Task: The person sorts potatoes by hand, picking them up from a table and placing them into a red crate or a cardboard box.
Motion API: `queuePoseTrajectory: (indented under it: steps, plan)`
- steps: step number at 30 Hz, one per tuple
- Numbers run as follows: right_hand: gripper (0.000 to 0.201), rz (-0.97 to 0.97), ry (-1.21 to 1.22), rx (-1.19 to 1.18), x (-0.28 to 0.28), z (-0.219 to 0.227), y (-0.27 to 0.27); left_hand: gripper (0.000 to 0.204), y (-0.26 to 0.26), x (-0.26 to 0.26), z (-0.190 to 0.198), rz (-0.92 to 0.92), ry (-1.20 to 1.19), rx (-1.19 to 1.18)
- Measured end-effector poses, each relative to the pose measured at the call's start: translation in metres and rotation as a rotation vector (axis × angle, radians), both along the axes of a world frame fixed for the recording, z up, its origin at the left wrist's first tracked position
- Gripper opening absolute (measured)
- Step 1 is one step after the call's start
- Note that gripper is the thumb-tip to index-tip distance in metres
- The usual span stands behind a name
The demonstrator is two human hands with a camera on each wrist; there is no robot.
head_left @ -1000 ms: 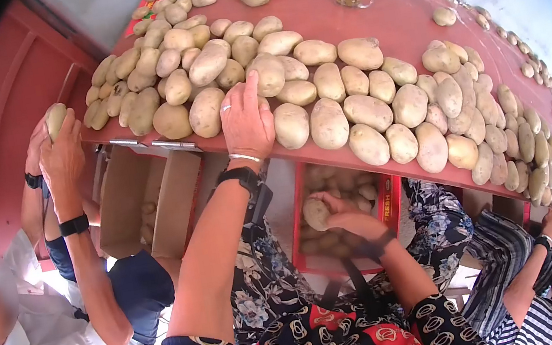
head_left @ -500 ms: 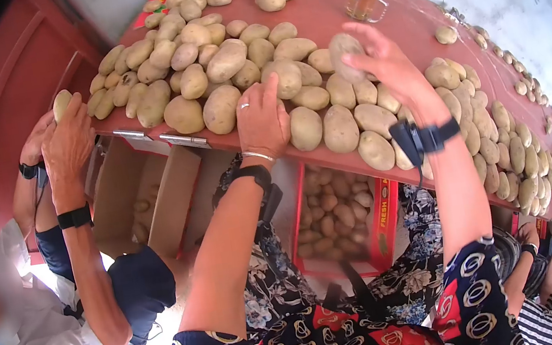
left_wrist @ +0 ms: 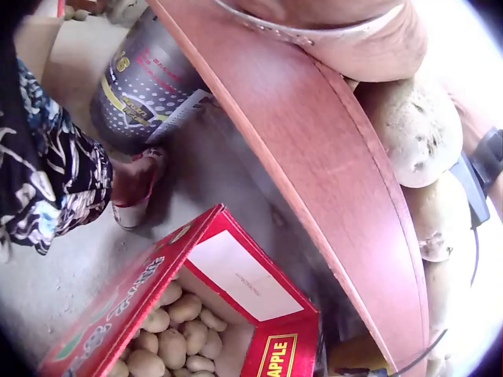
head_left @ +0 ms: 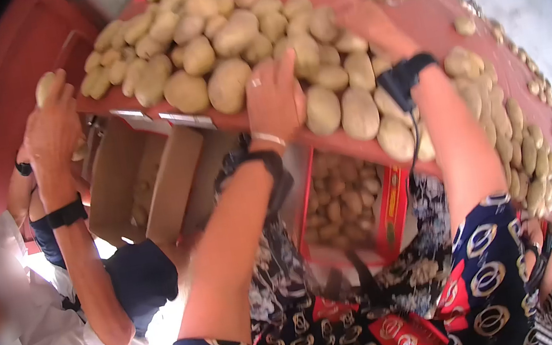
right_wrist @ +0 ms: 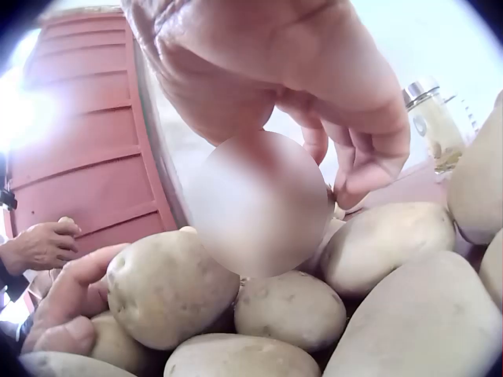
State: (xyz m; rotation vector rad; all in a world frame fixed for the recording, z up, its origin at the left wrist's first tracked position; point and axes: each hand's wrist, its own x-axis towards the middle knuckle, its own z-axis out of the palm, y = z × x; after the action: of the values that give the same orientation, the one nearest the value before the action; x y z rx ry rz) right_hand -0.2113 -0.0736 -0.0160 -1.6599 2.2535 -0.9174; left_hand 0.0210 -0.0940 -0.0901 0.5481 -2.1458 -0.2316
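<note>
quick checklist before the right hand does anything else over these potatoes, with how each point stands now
1. Right hand above the pile of potatoes: ok.
2. Right hand's grip on a potato: cannot tell; a blurred patch hides the spot beneath it in the right wrist view.
3. Left hand at the pile's front, touching a potato: ok.
4. Cable at the right wrist clear of the potatoes: not ok; it dangles across the front ones.
5. Glass jar apart from the pile: ok.
6. Red box open below the table: ok, potatoes inside.
</note>
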Motion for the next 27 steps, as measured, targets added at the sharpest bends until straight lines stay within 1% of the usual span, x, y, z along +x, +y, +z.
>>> queuePoseTrajectory:
  steps: [1,2,3,4,5,7,9,11,13,15,16,19,21,22,24,25,26,27]
  plan:
    - [0.029,0.188,-0.143,-0.094,-0.006,0.001,0.013,0.054,0.003,0.001,-0.005,0.025,-0.037,-0.002]
    - [0.027,0.058,-0.164,-0.011,0.006,0.011,0.026,0.053,0.004,0.002,-0.008,0.015,-0.028,-0.020]
    - [0.026,-0.067,-0.165,0.058,0.018,0.031,0.029,0.052,-0.001,-0.002,-0.008,0.006,-0.002,-0.053]
    - [0.024,0.060,-0.192,-0.057,0.031,0.053,0.045,0.052,-0.004,-0.004,-0.007,-0.003,0.007,-0.066]
    - [0.022,0.187,-0.221,-0.172,0.048,0.065,0.066,0.052,-0.003,-0.003,-0.009,-0.011,0.014,-0.075]
    - [0.019,0.241,-0.754,0.041,0.064,0.070,0.089,0.051,-0.002,-0.006,-0.009,0.002,0.011,-0.082]
    - [0.026,0.439,-0.714,0.123,0.083,0.067,0.132,0.049,-0.003,-0.004,-0.011,0.024,0.017,-0.089]
    - [0.026,0.526,-0.886,0.290,0.108,0.057,0.171,0.048,-0.007,-0.004,-0.010,0.023,0.015,-0.094]
    - [0.025,0.489,-0.997,0.520,0.117,0.012,0.195,0.048,-0.003,-0.004,-0.011,0.006,0.019,-0.103]
    - [0.026,0.366,-0.857,0.796,0.114,-0.062,0.206,0.050,-0.001,-0.002,-0.006,0.013,0.017,-0.083]
    - [0.027,0.316,-0.691,0.813,0.112,-0.096,0.213,0.051,0.000,0.001,-0.005,0.000,-0.021,-0.071]
    - [0.027,0.276,-0.067,0.750,0.085,-0.254,0.238,0.051,-0.005,0.001,-0.008,-0.009,-0.007,-0.099]
    - [0.028,-0.127,-0.146,0.794,0.088,-0.281,0.243,0.052,0.000,0.003,-0.002,-0.007,-0.062,-0.033]
    - [0.028,-0.124,-0.145,0.782,0.091,-0.283,0.246,0.053,0.001,0.003,-0.001,-0.006,-0.066,-0.017]
    - [0.031,-0.215,-0.216,0.823,0.095,-0.290,0.247,0.053,0.003,0.002,-0.001,-0.001,-0.069,-0.028]
    - [0.031,-0.204,-0.220,0.809,0.098,-0.309,0.249,0.054,0.002,0.003,-0.001,-0.001,-0.076,-0.028]
    - [0.034,-0.152,-0.229,0.770,0.099,-0.338,0.256,0.055,0.002,0.003,-0.001,0.004,-0.087,-0.019]
    - [0.037,-0.104,-0.238,0.737,0.105,-0.343,0.259,0.055,0.001,0.003,0.000,0.005,-0.091,-0.023]
